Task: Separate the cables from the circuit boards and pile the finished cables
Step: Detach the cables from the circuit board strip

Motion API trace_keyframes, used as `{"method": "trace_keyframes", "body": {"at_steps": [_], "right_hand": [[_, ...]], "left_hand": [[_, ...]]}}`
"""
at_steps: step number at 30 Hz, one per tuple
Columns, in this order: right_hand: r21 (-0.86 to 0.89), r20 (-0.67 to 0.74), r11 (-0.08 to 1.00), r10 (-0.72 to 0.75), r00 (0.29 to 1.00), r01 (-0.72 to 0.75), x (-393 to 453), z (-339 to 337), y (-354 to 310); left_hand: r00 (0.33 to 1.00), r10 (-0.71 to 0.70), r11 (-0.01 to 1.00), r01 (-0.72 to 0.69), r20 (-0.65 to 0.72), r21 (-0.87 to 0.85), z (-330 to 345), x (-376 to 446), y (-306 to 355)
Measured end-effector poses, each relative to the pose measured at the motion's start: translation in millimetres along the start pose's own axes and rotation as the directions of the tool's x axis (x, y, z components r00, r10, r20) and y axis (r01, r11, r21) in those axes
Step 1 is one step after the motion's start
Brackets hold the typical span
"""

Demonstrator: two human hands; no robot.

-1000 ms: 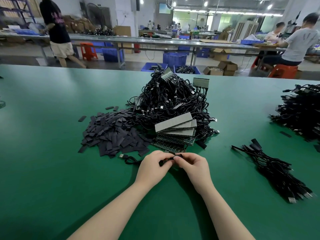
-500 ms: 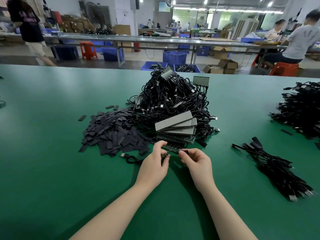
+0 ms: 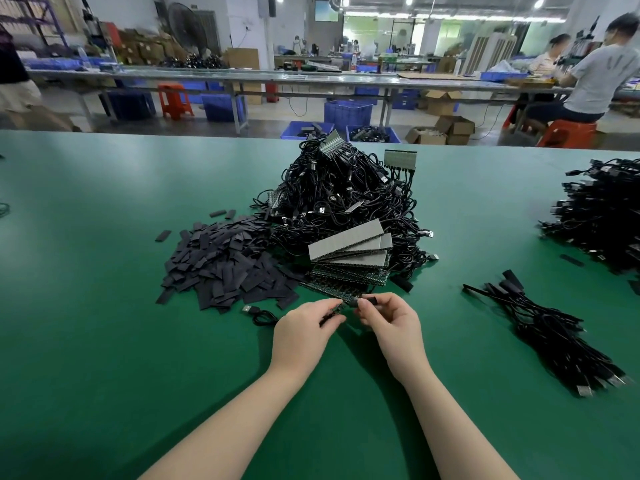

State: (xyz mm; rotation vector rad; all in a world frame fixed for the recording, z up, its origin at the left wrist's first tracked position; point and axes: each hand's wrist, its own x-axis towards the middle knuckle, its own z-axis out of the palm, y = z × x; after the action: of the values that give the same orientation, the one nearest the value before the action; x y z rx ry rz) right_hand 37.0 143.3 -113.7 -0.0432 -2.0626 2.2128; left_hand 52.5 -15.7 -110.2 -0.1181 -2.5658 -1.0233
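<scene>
Green bench mat (image 3: 86, 306) fills the frame, tangled cable heap (image 3: 343, 202) at centre. Just below it, left hand (image 3: 304, 332) pinches the circuit board (image 3: 337, 308) edge while right hand (image 3: 391, 318) grips the black cable connector (image 3: 369, 301); best pull straight apart, steadying the board.

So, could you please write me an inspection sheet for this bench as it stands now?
Surface: green table, one continuous mat.
Job's things: tangled heap of black cables with boards still attached; fanned stack of circuit boards in front of it.
Clutter: pile of flat dark sleeves left of the heap.
Hands: left hand and right hand both pinch one small black cable end between them.
Cables: loose bundle of finished cables at right; larger cable pile at far right edge; a single USB cable beside the left hand.
Surroundings: factory benches, blue crates, seated workers.
</scene>
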Motion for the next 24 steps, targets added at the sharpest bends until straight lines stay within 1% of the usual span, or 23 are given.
{"method": "trace_keyframes", "body": {"at_steps": [3, 9, 12, 16, 24], "right_hand": [[-0.004, 0.009, 1.0, 0.001, 1.0, -0.001, -0.6, 0.0, 0.3], [-0.001, -0.005, 1.0, -0.003, 1.0, 0.003, -0.5, -0.9, -0.4], [0.001, -0.004, 1.0, -0.008, 1.0, 0.008, -0.9, -0.5, -1.0], [0.012, 0.013, 1.0, -0.013, 1.0, 0.012, -1.4, 0.6, -1.6], [-0.018, 0.066, 1.0, -0.006, 0.998, 0.007, -2.0, -0.7, -3.6]], "left_hand": [[0.997, 0.077, 0.995, -0.076, -0.017, 0.061, 0.6, 0.3, 0.5], [0.979, 0.203, 0.977, -0.202, -0.014, 0.069, 1.4, 2.2, 1.9], [0.976, 0.216, 0.974, -0.214, -0.017, 0.073, 2.0, 2.4, 1.2], [0.97, 0.243, 0.965, -0.244, 0.022, 0.092, 1.4, 2.5, 0.6], [0.976, 0.214, 0.973, -0.216, 0.039, 0.075, 1.7, 3.8, -2.5]]}}
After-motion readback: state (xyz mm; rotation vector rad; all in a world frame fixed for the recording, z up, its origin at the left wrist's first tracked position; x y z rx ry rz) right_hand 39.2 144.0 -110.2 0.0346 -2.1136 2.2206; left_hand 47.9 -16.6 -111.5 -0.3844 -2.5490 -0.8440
